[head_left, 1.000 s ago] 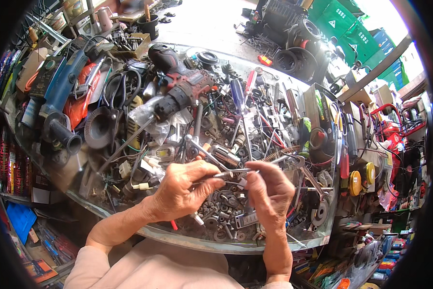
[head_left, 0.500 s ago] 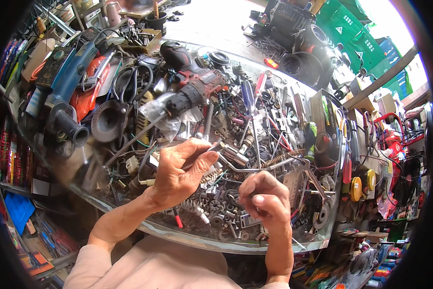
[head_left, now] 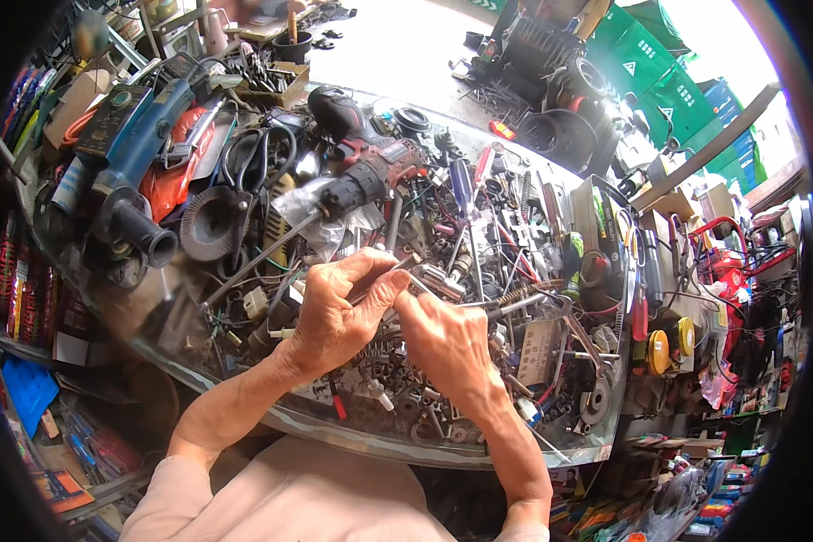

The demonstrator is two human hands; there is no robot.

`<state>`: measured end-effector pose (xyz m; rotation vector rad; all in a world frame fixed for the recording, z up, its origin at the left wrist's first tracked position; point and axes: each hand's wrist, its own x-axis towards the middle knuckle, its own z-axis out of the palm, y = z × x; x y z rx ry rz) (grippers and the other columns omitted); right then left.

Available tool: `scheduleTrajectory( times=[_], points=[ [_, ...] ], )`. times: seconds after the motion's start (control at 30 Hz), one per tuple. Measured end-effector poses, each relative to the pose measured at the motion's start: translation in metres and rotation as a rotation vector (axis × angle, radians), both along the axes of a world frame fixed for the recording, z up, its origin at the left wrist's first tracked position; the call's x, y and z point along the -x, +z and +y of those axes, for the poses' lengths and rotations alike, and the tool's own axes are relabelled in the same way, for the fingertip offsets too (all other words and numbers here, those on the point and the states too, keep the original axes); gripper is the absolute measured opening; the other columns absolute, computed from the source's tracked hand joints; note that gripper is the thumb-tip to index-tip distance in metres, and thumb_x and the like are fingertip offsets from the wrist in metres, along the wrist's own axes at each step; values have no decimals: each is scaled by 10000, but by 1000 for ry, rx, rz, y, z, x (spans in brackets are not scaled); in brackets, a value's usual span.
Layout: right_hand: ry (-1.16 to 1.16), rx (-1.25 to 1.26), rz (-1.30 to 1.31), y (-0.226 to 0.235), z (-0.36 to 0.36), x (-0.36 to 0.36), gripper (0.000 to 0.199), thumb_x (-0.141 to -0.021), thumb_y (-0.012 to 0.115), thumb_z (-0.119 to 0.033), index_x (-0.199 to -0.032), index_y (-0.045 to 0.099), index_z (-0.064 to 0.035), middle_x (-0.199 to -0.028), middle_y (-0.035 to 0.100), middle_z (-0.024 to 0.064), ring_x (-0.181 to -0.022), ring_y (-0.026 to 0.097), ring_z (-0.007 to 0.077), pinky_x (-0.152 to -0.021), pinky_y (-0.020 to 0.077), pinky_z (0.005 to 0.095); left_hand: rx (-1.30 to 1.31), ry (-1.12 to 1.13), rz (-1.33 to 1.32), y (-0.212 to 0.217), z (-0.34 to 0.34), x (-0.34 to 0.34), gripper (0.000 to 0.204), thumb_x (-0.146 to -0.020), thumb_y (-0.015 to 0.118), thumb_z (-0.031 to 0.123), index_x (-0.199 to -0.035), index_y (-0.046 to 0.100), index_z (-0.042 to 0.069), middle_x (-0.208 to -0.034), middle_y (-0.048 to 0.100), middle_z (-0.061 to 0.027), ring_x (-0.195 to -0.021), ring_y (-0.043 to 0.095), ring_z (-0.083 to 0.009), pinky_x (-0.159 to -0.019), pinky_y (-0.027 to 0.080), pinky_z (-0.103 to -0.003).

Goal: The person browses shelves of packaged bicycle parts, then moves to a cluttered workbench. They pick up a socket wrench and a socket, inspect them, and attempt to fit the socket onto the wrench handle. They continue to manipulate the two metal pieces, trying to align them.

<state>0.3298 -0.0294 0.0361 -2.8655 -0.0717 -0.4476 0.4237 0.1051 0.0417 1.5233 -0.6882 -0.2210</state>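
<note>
Over a glass-topped bench my left hand (head_left: pixel 334 307) pinches a small dark metal piece (head_left: pixel 408 263) between thumb and forefinger; most of it is hidden. My right hand (head_left: pixel 450 348) has its fingers closed against the left fingertips, back upward, and I cannot make out what they hold. Just beyond the hands lies a silvery metal cylinder (head_left: pixel 441 282) among loose parts. A bent metal rod (head_left: pixel 519 305) and a long coil spring (head_left: pixel 524 294) lie to the right of my right hand. A red-and-black cordless drill (head_left: pixel 370 172) rests farther off.
Bolts, washers and other small parts (head_left: pixel 424 415) crowd the bench. At left are a blue angle grinder (head_left: pixel 149 144), black-handled scissors (head_left: pixel 260 158) and a wire wheel brush (head_left: pixel 209 224). Two yellow round rolls (head_left: pixel 659 352) hang at right. The bench's glass edge (head_left: pixel 370 444) runs near me.
My right hand has moved left and up from the bench's right part to meet the left fingertips, its fingers closing in. My left hand stays nearly in place, still pinching the metal piece.
</note>
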Motion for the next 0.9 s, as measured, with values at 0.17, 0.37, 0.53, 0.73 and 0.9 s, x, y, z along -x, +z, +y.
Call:
scheduleTrajectory(
  times=[0.17, 0.37, 0.53, 0.73, 0.9],
  points=[
    [-112, -57, -61, 0, -3, -6, 241, -810, 652, -135, -1041, 595, -98, -727, 628, 58, -612, 630, 243, -514, 473, 355, -13, 27, -128, 3, 7, 1, 116, -877, 664, 76, -913, 635, -30, -701, 643, -91, -582, 554, -102, -532, 444, -255],
    [-156, -257, 105, 30, 1, 25, 138, -796, 722, -164, -845, 639, -65, -730, 665, 86, -625, 649, 250, -562, 489, 352, -71, 67, -148, 3, 24, -1, 141, -900, 651, 98, -942, 621, -33, -705, 636, -28, -628, 551, -49, -551, 440, -207],
    [-77, -312, 162, 19, 12, 34, 175, -769, 728, -153, -921, 685, -76, -765, 678, 91, -657, 658, 256, -562, 509, 344, -52, 75, -171, 1, 20, -1, 125, -863, 680, 68, -921, 626, -28, -698, 628, -91, -575, 560, -98, -507, 439, -255],
    [-71, -300, 192, 9, 17, 35, 188, -788, 703, -162, -950, 655, -80, -779, 675, 90, -664, 655, 267, -562, 500, 363, -23, 89, -193, -7, 19, -1, 139, -847, 695, 57, -921, 620, -33, -698, 626, -99, -564, 561, -117, -503, 441, -261],
    [-84, -333, 248, 13, 13, 33, 142, -802, 689, -156, -900, 629, -73, -743, 659, 98, -653, 645, 287, -565, 486, 377, -54, 81, -203, -7, 19, 1, 139, -839, 701, 53, -922, 621, -25, -697, 625, -108, -542, 561, -138, -498, 439, -267]
  ],
)
